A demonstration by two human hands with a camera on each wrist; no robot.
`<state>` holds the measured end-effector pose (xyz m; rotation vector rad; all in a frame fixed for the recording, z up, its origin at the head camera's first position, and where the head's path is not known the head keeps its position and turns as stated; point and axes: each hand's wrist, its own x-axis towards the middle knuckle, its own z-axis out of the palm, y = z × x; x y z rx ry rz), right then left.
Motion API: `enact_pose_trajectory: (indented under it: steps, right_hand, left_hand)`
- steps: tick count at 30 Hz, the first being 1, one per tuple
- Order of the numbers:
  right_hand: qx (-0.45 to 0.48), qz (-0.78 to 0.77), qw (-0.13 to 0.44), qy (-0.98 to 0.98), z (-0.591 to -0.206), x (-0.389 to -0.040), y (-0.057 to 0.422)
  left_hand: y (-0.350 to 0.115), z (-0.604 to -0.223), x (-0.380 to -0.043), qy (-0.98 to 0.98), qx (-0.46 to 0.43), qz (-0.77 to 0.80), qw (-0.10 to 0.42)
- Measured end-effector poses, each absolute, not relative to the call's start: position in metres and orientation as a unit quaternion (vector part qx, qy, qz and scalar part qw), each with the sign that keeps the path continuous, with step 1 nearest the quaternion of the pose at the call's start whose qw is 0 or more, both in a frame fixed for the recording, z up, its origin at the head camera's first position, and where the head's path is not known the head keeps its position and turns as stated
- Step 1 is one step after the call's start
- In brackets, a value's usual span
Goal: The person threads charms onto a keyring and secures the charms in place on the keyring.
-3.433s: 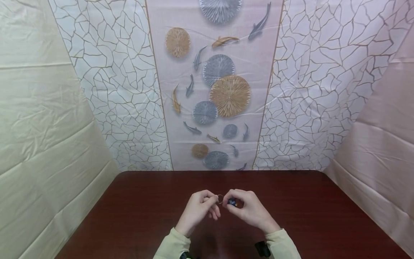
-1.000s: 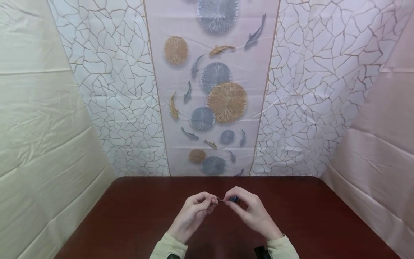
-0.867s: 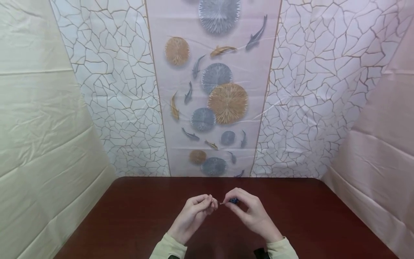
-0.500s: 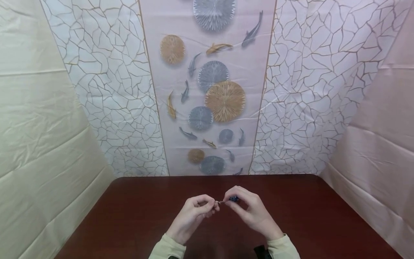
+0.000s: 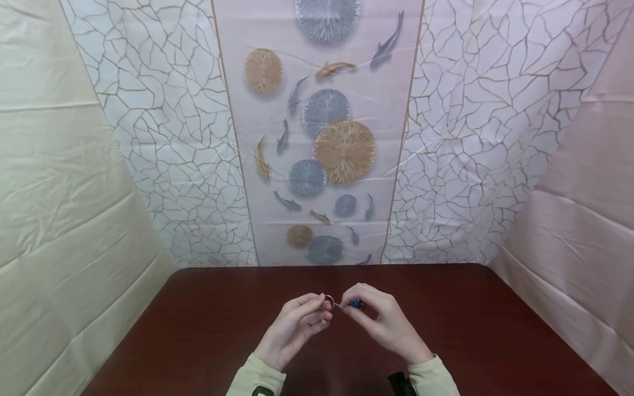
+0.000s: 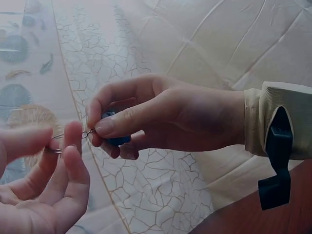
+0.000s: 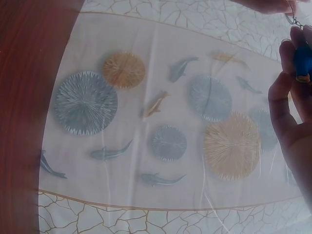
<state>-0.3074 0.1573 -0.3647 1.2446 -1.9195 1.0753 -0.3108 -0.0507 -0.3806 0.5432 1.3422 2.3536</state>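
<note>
A keychain hangs between both hands, held up over the table. Its thin metal split ring (image 5: 331,298) is pinched by the left hand (image 5: 292,331) between thumb and forefinger, the other fingers loosely bent below. From the ring a short chain (image 6: 87,134) runs across to the right hand (image 5: 386,322). There the thumb and forefinger pinch the chain's end at a small blue charm (image 7: 302,61). The right fingers partly cover this charm, which shows an orange bit at its bottom in the right wrist view.
The dark red-brown table (image 5: 198,319) lies below the hands. Behind it hangs a patterned cloth (image 5: 327,148) with fish and round motifs, and plain pale cloths (image 5: 74,220) flank both sides. Black straps (image 6: 279,161) sit at the wrists.
The left fingers have shifted their pinch on the ring, which has turned so that its loop shows again above the fingertips. The right hand keeps its hold on the charm, almost in place.
</note>
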Motion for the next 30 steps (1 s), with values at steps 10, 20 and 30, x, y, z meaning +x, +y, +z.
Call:
enact_pose_trajectory:
  steps: [10, 20, 30]
  right_hand:
    - [0.46, 0.406, 0.292, -0.734, -0.3638, -0.3057, 0.1571]
    - [0.46, 0.41, 0.278, -0.737, -0.3662, -0.3069, 0.155]
    - [0.459, 0.408, 0.263, -0.744, -0.3697, -0.3081, 0.1554]
  left_hand:
    - [-0.0498, -0.3781, -0.3102, 0.497, 0.176, 0.833, 0.168]
    - [-0.0456, -0.3774, -0.3083, 0.491, 0.144, 0.848, 0.137]
    - [-0.0452, -0.3777, -0.3085, 0.505, 0.134, 0.846, 0.112]
